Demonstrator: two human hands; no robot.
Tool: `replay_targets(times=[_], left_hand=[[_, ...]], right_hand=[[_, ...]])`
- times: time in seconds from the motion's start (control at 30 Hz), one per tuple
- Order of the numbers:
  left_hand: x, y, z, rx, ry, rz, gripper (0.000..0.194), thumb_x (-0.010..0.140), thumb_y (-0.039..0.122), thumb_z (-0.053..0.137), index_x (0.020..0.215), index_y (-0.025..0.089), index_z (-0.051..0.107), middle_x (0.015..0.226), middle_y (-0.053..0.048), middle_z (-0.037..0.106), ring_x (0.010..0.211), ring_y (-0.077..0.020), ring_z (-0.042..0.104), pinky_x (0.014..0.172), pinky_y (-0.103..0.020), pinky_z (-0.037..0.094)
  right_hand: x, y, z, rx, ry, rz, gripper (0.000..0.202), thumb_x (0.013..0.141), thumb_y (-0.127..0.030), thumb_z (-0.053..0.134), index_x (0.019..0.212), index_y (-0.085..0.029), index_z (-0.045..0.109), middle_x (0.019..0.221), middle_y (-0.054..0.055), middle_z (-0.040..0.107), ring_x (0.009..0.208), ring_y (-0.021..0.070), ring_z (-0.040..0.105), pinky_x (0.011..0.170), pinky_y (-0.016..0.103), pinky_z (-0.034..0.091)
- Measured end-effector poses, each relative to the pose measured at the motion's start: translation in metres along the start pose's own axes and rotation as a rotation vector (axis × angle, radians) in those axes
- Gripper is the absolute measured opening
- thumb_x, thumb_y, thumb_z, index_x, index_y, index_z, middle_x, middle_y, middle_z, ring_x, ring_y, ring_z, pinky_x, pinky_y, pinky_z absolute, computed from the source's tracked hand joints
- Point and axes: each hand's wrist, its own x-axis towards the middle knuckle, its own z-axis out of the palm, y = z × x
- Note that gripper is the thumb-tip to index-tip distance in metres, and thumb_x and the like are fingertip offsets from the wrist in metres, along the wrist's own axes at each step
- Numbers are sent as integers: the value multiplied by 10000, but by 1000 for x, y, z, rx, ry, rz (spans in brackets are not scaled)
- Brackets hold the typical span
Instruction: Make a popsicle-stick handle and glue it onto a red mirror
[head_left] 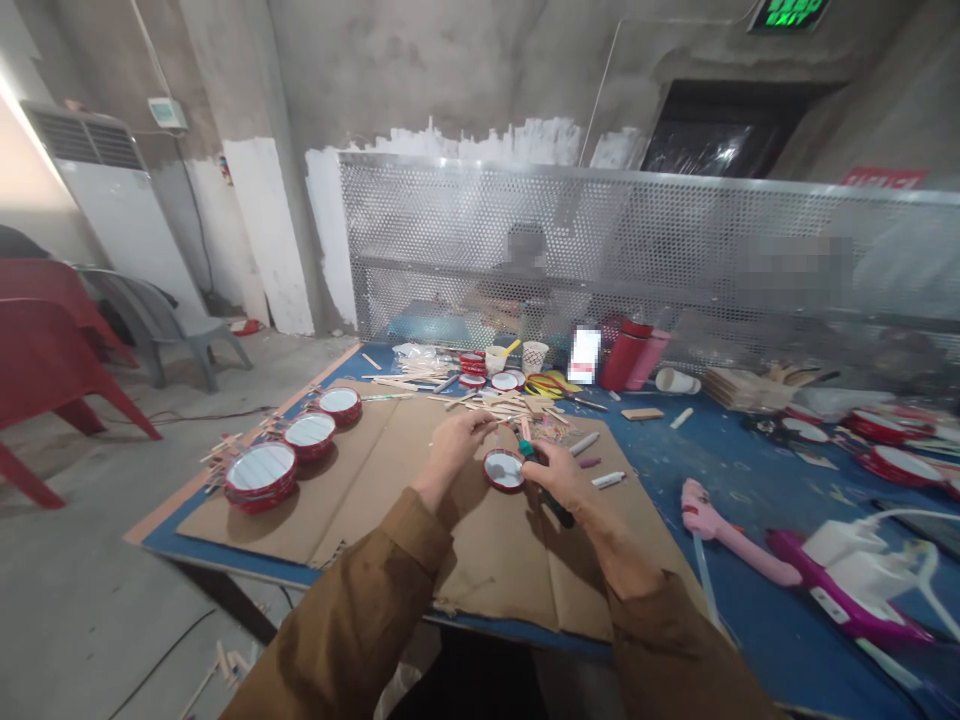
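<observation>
Cardboard (390,470), flat, brown and creased at its folds, covers the near part of a blue table (735,480), and on it, close to the middle, sits a small round red tin lid (503,469) with a pale, shiny face. The right hand (559,475) is curled tight around a dark tool with a teal end (541,480), its tip close against the lid's right edge; whether it touches cannot be told. The left hand (454,445) hovers just beyond the lid's left side, fingers bent and pinched on a thin wooden stick (491,424). Both sleeves are a matte mustard-brown cloth. Behind the hands lies a loose heap of pale flat wooden sticks (502,400), with yellow-handled scissors (551,386) just beside it. Three larger round red lids (289,450) with white, striped faces stand in a row along the cardboard's left edge. To the right, on the bare blue surface, a pink glue gun (731,540) lies on its side. A perforated metal screen (600,250) stands behind the table.
</observation>
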Motion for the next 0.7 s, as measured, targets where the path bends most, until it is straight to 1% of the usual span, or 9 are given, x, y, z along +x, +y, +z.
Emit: replay_targets(times=[0.1, 0.17, 0.3, 0.43, 0.63, 0.7], left_hand=[[1, -2, -1, -36, 33, -2, 201, 893, 356, 601, 963, 242, 752, 811, -6, 720, 716, -140, 604, 643, -226, 373], [2, -1, -2, -48, 32, 0, 214, 894, 352, 589, 949, 230, 756, 794, -10, 715, 702, -140, 599, 640, -229, 375], [1, 3, -5, -33, -1, 14, 251, 912, 344, 552, 920, 210, 763, 727, -13, 684, 668, -142, 564, 628, -241, 357], [-1, 4, -6, -9, 0, 25, 267, 927, 360, 535, 921, 215, 759, 725, -11, 672, 680, -142, 549, 633, -240, 346], [-1, -1, -2, 0, -9, 50, 271, 940, 352, 508, 913, 220, 743, 701, -6, 655, 668, -142, 539, 626, -236, 338], [-1, -2, -1, 2, -8, 55, 272, 941, 348, 503, 903, 220, 741, 704, -8, 657, 667, -143, 539, 628, -237, 337]], right_hand=[[0, 0, 2, 67, 7, 26, 273, 587, -428, 553, 747, -210, 592, 690, -7, 552, 707, 189, 492, 649, 299, 360], [0, -1, 3, 124, -8, 43, 303, 584, -428, 557, 785, -206, 606, 722, 2, 576, 729, 196, 515, 667, 300, 378], [-1, -2, -1, 201, -77, 82, 306, 582, -426, 564, 795, -210, 610, 711, -2, 579, 709, 191, 518, 644, 293, 376], [0, -1, -5, 187, -104, 122, 320, 567, -436, 577, 790, -209, 605, 689, -8, 571, 692, 190, 518, 642, 296, 373], [2, 3, 0, 109, -32, 6, 254, 579, -434, 531, 712, -221, 572, 672, -12, 527, 687, 184, 477, 649, 303, 354], [0, 3, 2, 71, -11, -5, 240, 581, -435, 515, 689, -225, 557, 649, -19, 499, 675, 180, 455, 637, 303, 340]])
